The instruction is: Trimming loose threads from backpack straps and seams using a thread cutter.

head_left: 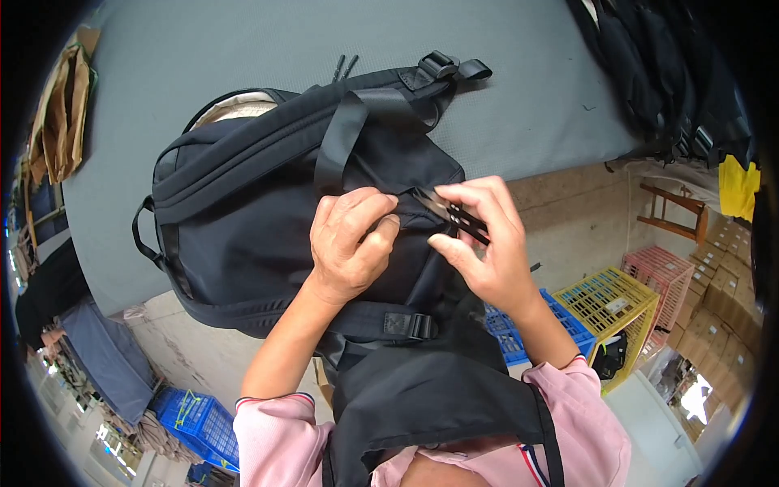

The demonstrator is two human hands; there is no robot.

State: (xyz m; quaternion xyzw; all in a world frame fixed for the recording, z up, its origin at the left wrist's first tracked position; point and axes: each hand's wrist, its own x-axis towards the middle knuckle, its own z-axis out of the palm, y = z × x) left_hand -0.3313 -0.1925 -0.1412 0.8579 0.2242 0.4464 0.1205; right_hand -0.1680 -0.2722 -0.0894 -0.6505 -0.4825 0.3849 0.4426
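Observation:
A black backpack [243, 219] lies on the grey-covered table [243, 40], its straps upward and a pale lining showing at its far left opening. My left hand [354, 241] is closed on the backpack's fabric, pinching it near the right end. Just to the right, my right hand [484, 227] grips small black thread snips [462, 221], whose metal blades point left at the fabric beside my left fingers. A loop of wide black webbing [341, 142] and a shoulder strap with a buckle [438, 65] lie beyond my hands. Any thread between the blades is too small to make out.
More black bags [665, 81] are heaped at the table's far right. Below the edge on the right stand blue [560, 325], yellow [613, 296] and pink [659, 280] plastic crates, with stacked cartons [718, 316] behind. Another blue crate [199, 422] is at lower left.

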